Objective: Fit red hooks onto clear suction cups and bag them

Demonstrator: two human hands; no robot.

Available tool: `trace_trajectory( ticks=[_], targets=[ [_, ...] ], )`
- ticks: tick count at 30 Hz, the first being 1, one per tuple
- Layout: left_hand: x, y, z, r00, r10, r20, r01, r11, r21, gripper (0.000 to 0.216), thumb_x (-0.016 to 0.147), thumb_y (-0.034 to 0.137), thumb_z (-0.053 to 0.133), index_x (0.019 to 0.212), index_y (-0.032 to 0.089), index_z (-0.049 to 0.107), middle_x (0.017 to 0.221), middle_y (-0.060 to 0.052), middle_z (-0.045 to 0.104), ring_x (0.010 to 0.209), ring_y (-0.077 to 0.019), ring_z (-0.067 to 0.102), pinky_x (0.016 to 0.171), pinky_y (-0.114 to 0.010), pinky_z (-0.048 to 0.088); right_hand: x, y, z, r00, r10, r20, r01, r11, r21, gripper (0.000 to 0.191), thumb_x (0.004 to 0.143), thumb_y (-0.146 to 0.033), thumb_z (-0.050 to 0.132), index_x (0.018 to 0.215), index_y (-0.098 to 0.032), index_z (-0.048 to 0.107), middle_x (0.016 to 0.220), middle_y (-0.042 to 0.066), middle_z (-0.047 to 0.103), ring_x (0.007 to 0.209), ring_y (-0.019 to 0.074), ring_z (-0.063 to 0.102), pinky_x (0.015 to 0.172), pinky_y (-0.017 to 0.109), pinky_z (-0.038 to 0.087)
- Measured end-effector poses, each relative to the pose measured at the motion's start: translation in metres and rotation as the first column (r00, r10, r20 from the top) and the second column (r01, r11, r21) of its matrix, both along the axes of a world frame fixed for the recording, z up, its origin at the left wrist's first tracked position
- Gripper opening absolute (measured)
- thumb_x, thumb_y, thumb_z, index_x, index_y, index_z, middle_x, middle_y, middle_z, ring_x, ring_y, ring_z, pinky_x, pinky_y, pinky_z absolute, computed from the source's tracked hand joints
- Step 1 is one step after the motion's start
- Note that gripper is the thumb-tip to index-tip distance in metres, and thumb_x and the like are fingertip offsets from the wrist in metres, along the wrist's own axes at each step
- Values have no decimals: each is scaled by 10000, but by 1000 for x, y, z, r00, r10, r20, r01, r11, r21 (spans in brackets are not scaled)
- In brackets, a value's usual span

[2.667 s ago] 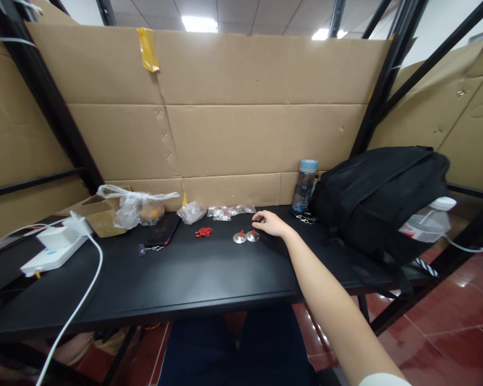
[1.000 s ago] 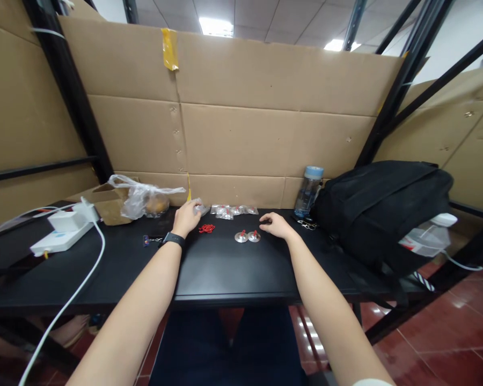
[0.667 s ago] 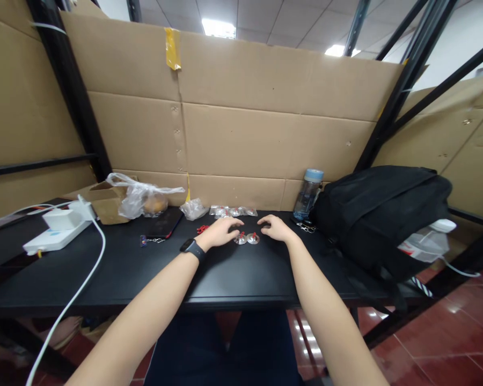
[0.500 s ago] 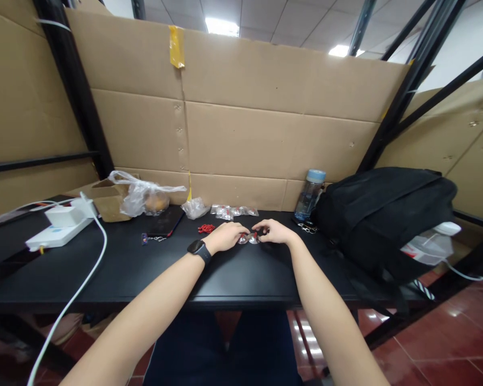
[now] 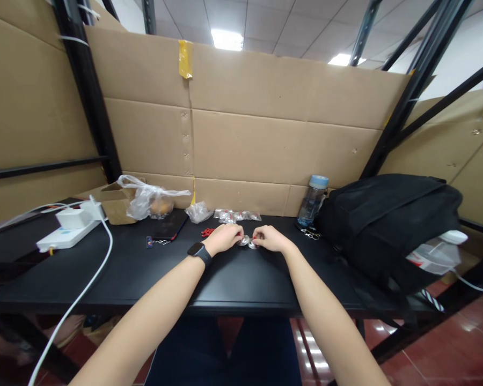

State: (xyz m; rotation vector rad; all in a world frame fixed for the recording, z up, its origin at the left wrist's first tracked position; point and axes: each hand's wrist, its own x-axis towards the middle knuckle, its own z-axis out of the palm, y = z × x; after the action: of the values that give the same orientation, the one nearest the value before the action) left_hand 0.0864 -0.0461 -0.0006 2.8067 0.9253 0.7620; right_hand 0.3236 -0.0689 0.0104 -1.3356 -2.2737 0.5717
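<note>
Two small silver discs with red knobs [image 5: 248,242] lie side by side on the black table [image 5: 145,271]. My left hand [image 5: 224,237], a black watch on its wrist, has its fingers curled over the left disc. My right hand [image 5: 269,238] pinches at the right disc with bent fingers. Whether either disc is lifted off the table I cannot tell. A little red pile of small parts [image 5: 206,232] lies just left of my left hand.
Small clear bags of parts [image 5: 235,216] line the cardboard wall behind the hands. A phone [image 5: 169,229], a plastic bag [image 5: 151,198] and a cardboard box [image 5: 115,203] sit at the left, with a white power strip [image 5: 64,231] and cable. A water bottle [image 5: 313,200] and black backpack [image 5: 390,222] stand right.
My left arm came into view, reached to the bags at the back, then swung right to the discs. Both hands closed in on the two discs. The camera tilted slightly.
</note>
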Motion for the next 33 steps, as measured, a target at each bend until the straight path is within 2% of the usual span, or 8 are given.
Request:
trace_trajectory(
  ticks=[3,6,8,13,20,26,29,33],
  targets=[
    [-2,5,-2,986,30,167,-21,998,-60,121,937,220,534,901,205,648,866,-42,713,802,-192,667,779,-280,494,-5,4,-3,973,-58,-223,68,997,40,158,817,-333,658,819,-175,658,748,36,720,666,153,644,671,260,479],
    [-3,7,0,944,89,316,-62,994,-94,154,952,250,511,886,200,641,867,-51,713,803,-200,662,801,-308,497,-9,6,-2,865,-113,-489,133,991,7,288,799,-455,678,833,-177,614,797,54,716,673,157,651,652,271,500],
    [-3,8,2,914,118,389,-67,988,-142,162,955,261,512,874,196,636,872,-46,717,789,-193,659,798,-310,496,-13,5,-2,811,-134,-569,138,990,-38,343,784,-500,695,849,-175,606,822,59,719,672,156,660,608,255,490],
    [2,5,2,878,115,465,-25,980,-197,148,943,280,537,895,190,644,894,-39,722,807,-192,661,795,-308,494,-28,-1,-5,765,-103,-636,38,993,-115,372,780,-513,735,881,-174,617,918,58,718,733,160,718,562,206,486],
    [2,0,5,897,99,431,-15,981,-194,166,917,291,555,917,187,684,894,-45,736,818,-199,670,802,-308,500,-41,-10,-8,598,-183,-780,-140,935,-327,408,756,-477,811,928,-199,567,1032,60,712,843,211,763,732,307,606],
    [0,1,5,901,93,424,-27,987,-160,138,893,257,591,908,194,712,884,-31,744,787,-189,667,774,-299,498,-43,-16,2,498,-270,-824,-137,914,-382,452,801,-259,796,1217,-227,622,1003,72,737,767,201,765,700,299,624],
    [1,2,2,910,68,408,-4,988,-156,134,888,267,609,908,200,723,887,-29,746,803,-191,672,785,-297,506,-42,-15,3,479,-318,-818,-124,898,-422,453,825,-225,771,1259,-195,645,992,90,746,764,198,763,716,300,632],
    [-1,5,5,937,32,348,14,992,-129,157,888,284,606,939,209,735,892,-34,748,824,-198,678,809,-301,512,-41,-12,0,520,-287,-805,-120,908,-401,507,771,-246,836,1245,-188,667,962,90,751,761,181,750,734,297,636]
  ],
)
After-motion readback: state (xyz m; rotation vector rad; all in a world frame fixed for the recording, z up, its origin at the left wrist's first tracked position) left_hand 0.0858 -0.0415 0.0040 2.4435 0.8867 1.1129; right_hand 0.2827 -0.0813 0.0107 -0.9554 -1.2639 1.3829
